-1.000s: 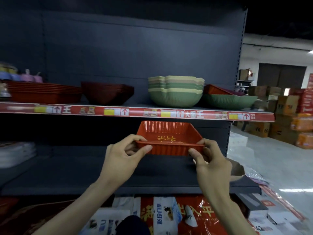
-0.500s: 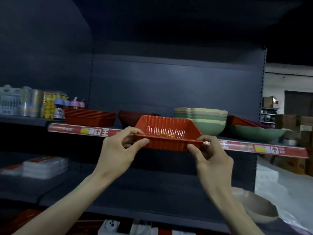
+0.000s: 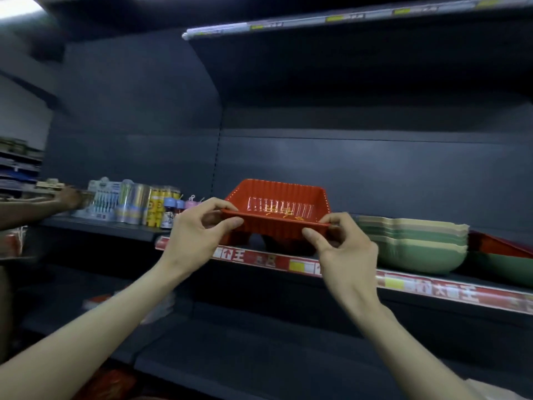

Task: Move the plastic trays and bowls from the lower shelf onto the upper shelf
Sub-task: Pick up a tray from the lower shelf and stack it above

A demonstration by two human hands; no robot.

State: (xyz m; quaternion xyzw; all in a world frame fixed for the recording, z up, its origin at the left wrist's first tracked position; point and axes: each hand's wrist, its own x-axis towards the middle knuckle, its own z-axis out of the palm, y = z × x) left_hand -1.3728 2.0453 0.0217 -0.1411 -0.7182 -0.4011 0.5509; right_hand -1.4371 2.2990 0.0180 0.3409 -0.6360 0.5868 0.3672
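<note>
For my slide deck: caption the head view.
Left hand and right hand pinch a red tray beside stacked green bowls.

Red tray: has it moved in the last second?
Yes, upward. It was below the shelf's red price strip; now the red tray, pinched by the left hand and right hand, is above that strip, level with the green bowls.

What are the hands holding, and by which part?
The red tray, by its near rim: the left hand pinches the rim's left end, the right hand its right end.
</note>
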